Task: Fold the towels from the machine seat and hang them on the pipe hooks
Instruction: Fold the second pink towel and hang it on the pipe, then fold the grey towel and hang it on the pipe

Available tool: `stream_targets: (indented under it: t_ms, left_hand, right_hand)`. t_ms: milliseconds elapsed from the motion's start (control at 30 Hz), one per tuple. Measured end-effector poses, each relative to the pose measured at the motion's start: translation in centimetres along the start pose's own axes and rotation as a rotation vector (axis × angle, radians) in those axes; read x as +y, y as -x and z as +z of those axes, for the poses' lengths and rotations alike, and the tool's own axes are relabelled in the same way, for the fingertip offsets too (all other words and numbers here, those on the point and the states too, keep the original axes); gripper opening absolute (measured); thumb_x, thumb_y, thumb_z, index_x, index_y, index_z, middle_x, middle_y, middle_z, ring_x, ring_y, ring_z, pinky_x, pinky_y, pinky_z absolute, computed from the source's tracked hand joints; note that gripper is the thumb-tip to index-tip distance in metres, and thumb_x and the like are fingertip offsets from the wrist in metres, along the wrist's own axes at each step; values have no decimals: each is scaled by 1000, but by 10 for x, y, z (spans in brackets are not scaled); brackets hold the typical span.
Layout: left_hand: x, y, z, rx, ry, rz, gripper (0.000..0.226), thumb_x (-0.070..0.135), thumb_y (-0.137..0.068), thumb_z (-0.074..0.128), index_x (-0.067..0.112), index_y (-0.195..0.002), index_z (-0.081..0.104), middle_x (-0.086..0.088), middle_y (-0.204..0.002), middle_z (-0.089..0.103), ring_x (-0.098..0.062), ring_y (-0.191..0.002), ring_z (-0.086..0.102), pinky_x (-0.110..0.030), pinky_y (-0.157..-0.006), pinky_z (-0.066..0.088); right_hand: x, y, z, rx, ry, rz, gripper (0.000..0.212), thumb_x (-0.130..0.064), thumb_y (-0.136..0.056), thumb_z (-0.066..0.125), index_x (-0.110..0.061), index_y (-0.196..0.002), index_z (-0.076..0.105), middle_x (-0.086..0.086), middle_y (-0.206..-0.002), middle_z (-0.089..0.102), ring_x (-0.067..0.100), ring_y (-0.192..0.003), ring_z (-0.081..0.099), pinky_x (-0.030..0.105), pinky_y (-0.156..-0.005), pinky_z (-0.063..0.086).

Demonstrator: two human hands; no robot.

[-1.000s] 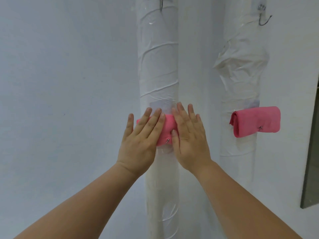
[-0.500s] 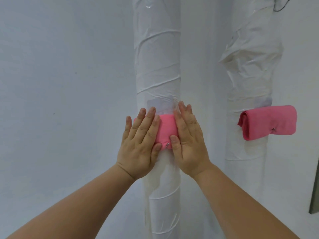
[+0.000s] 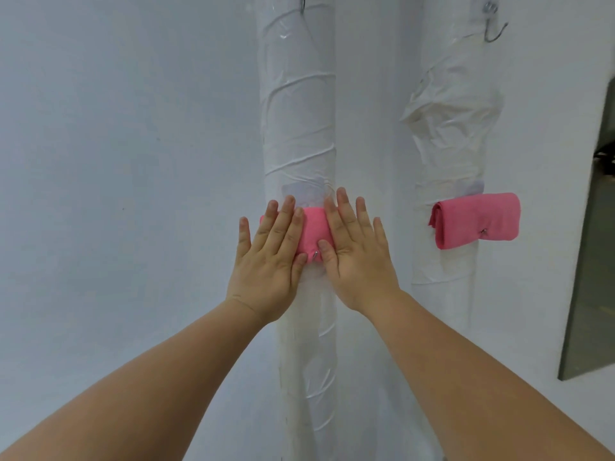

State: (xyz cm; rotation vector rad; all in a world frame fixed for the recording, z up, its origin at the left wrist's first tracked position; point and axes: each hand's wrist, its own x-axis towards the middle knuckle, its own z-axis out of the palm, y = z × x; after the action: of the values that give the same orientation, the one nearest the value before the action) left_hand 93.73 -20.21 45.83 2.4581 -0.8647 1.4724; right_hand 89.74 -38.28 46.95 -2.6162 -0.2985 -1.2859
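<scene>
A folded pink towel (image 3: 312, 229) hangs on a small metal hook (image 3: 314, 254) on the left white wrapped pipe (image 3: 298, 111). My left hand (image 3: 269, 257) lies flat over the towel's left part with straight fingers. On its right part presses my right hand (image 3: 356, 251), fingers spread and straight. Both hands hide most of the towel. A second folded pink towel (image 3: 476, 224) hangs on a hook (image 3: 483, 231) on the right wrapped pipe (image 3: 452, 104).
Two bare metal hooks sit higher up, one hook (image 3: 303, 3) on the left pipe and another hook (image 3: 494, 26) on the right pipe. A pale wall (image 3: 116, 161) stands behind. A dark panel edge (image 3: 592, 277) runs down the right side.
My view has tilted up slightly, bringing the upper hooks back in. My right hand's fingers have spread a little on the towel; both hands stay pressed on it.
</scene>
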Motion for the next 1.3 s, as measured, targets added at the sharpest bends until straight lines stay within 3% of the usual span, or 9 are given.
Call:
stream_targets:
  t_ms: [233, 400, 700, 967, 1133, 1300]
  left_hand:
    - [7, 5, -38, -114, -74, -27, 67, 53, -104, 9, 25, -158, -17, 10, -166, -26, -12, -152, -26, -52, -120, -21]
    - [4, 14, -65, -149, -69, -2, 84, 61, -100, 30, 21, -160, -12, 7, -167, -22, -17, -154, -23, -57, -121, -16]
    - [11, 70, -108, -188, 225, 44, 89, 60, -96, 39, 22, -161, -9, -2, -169, -18, -23, -156, -16, -57, -124, -8]
    - [48, 192, -117, -423, 539, 260, 82, 59, -94, 46, 29, -161, 9, -6, -170, -7, -31, -157, -2, -58, -123, 0]
    - [90, 264, -136, -591, 609, 482, 79, 58, -95, 46, 29, -160, 13, -5, -170, -1, -31, -155, 7, -57, -123, 10]
    - [149, 329, -162, -744, 677, 575, 80, 60, -91, 49, 27, -159, 20, -8, -169, 10, -33, -153, 16, -54, -121, 20]
  right_hand:
    - [-17, 10, -34, -89, 121, 82, 64, -55, -101, 11, -40, -156, -18, -13, -166, -23, 19, -153, -23, 54, -124, -7]
    - [-41, 28, -59, -109, 138, 165, 65, -57, -101, 14, -41, -155, -19, -12, -166, -23, 19, -153, -23, 53, -124, -8]
    - [-98, 99, -92, -130, 225, 357, 64, -55, -104, 22, -42, -157, -12, -10, -167, -21, 19, -155, -17, 52, -125, -3]
    - [-173, 249, -111, -295, 390, 691, 64, -58, -103, 25, -43, -158, -3, -3, -168, -17, 24, -156, -8, 55, -124, 5]
    - [-229, 363, -140, -439, 424, 929, 66, -61, -101, 31, -44, -158, 4, -2, -168, -18, 25, -156, -3, 53, -125, 6]
    - [-265, 476, -187, -506, 515, 1108, 63, -62, -100, 34, -39, -157, 17, 6, -169, -7, 31, -154, 9, 53, -123, 12]
